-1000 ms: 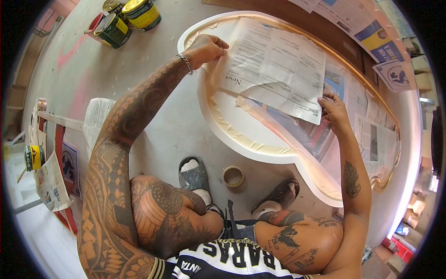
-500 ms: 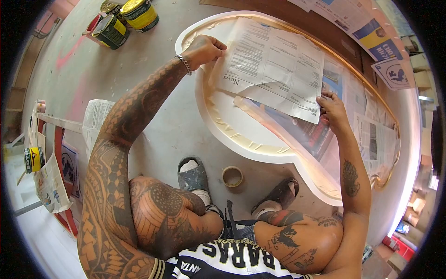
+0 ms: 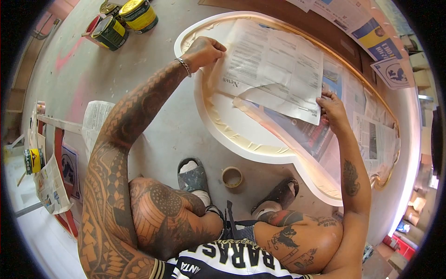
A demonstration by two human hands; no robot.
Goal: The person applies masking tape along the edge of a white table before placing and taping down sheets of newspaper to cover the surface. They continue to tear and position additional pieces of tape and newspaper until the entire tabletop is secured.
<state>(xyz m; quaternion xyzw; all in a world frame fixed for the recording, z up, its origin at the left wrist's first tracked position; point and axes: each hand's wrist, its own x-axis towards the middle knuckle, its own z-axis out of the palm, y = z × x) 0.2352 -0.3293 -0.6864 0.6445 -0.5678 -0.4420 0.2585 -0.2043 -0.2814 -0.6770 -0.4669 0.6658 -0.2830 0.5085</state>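
A sheet of newspaper [image 3: 278,65] is stretched between my two hands over a white curved panel [image 3: 223,137]. My left hand [image 3: 204,51] pinches the sheet's left edge. At its lower right corner, my right hand [image 3: 331,108] grips the paper between thumb and fingers. Masking tape [image 3: 232,141] runs along the inside of the panel's rim. Beneath the held sheet, other newspaper [image 3: 371,139] covers the right part of the panel, and a taped paper edge [image 3: 260,118] crosses it diagonally.
A roll of tape [image 3: 232,177] lies on the floor between my feet. Paint cans [image 3: 139,16] stand at the upper left. At the left is a red-legged frame [image 3: 59,139] with newspaper and a yellow can [image 3: 34,161]. More papers [image 3: 371,39] hang at the upper right.
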